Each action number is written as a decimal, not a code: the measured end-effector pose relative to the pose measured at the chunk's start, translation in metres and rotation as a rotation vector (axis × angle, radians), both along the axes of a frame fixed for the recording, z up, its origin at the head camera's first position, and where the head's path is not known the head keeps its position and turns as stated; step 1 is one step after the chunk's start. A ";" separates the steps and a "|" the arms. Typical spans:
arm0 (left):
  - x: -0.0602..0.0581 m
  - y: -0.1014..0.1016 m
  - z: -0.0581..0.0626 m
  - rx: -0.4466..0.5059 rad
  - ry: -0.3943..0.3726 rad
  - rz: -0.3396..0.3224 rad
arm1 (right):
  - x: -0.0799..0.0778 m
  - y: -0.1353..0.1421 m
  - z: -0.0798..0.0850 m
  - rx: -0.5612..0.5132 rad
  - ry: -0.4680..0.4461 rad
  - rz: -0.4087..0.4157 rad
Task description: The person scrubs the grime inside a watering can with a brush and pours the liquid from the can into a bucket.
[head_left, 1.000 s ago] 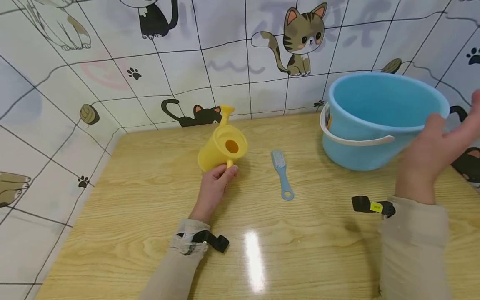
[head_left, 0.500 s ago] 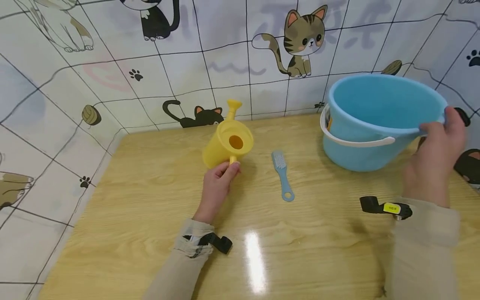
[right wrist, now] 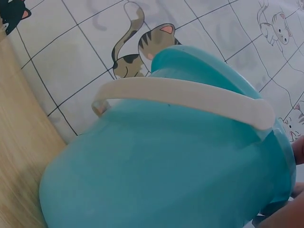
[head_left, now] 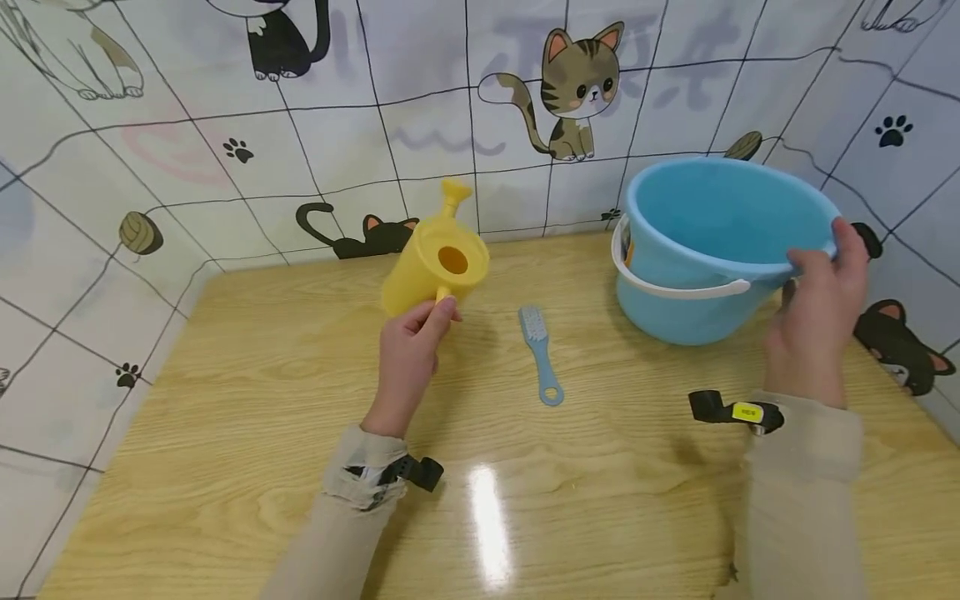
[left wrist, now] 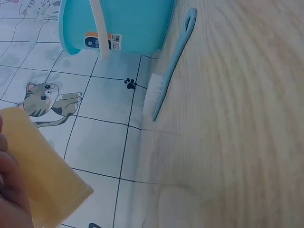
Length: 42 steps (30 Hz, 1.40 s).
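My left hand [head_left: 408,354] grips the handle of a yellow toy watering can [head_left: 408,279], its round top opening turned toward me and its spout pointing away. The left wrist view has the can [left wrist: 47,175] apart from the tabletop, against the wall. On the right, my right hand [head_left: 817,321] holds the near right rim of a light blue bucket [head_left: 675,321], thumb and fingers on either side of the edge. The bucket's white carry handle [right wrist: 180,97] hangs down its side. Between the hands lies a blue brush [head_left: 542,354] with white bristles.
The wooden table [head_left: 247,467] runs back to a wall [head_left: 420,142] printed with cats and grid lines. Side walls stand at the left and right. The bucket sits near the back right corner.
My right hand has come down from open fingers beside the bucket to grip its rim. The watering can has risen a little in my left hand. The head view has turned slightly right.
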<state>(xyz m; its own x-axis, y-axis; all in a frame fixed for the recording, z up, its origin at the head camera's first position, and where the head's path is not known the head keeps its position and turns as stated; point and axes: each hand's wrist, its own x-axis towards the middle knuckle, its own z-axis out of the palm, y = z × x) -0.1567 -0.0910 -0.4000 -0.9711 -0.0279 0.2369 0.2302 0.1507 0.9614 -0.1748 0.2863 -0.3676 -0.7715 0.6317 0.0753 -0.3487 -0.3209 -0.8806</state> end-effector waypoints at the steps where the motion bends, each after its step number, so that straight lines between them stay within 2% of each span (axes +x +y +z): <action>1: -0.001 0.001 0.002 -0.010 0.008 -0.002 | 0.000 0.001 0.001 -0.005 0.000 -0.006; 9: -0.008 0.011 0.013 -0.039 0.062 -0.041 | 0.001 0.003 0.008 -0.039 -0.001 -0.049; 13: -0.009 0.019 0.021 -0.066 0.130 -0.023 | 0.002 0.002 0.009 -0.042 -0.013 -0.065; 17: -0.010 0.025 0.030 -0.087 0.185 -0.005 | 0.005 0.001 0.008 -0.092 0.003 -0.106; 21: -0.012 0.027 0.035 -0.047 0.168 -0.056 | 0.007 0.000 0.009 -0.115 0.019 -0.127; 27: -0.016 0.032 0.039 0.003 0.170 -0.132 | 0.008 -0.001 0.012 -0.088 0.018 -0.123; 31: -0.016 0.038 0.047 0.005 0.173 -0.180 | 0.009 -0.004 0.014 -0.078 -0.017 -0.110; 38: -0.020 0.052 0.060 -0.102 0.165 -0.197 | 0.010 -0.008 0.009 -0.061 -0.064 -0.097; 42: -0.035 0.065 0.056 -0.177 0.238 -0.179 | 0.009 -0.008 0.006 -0.012 -0.092 -0.121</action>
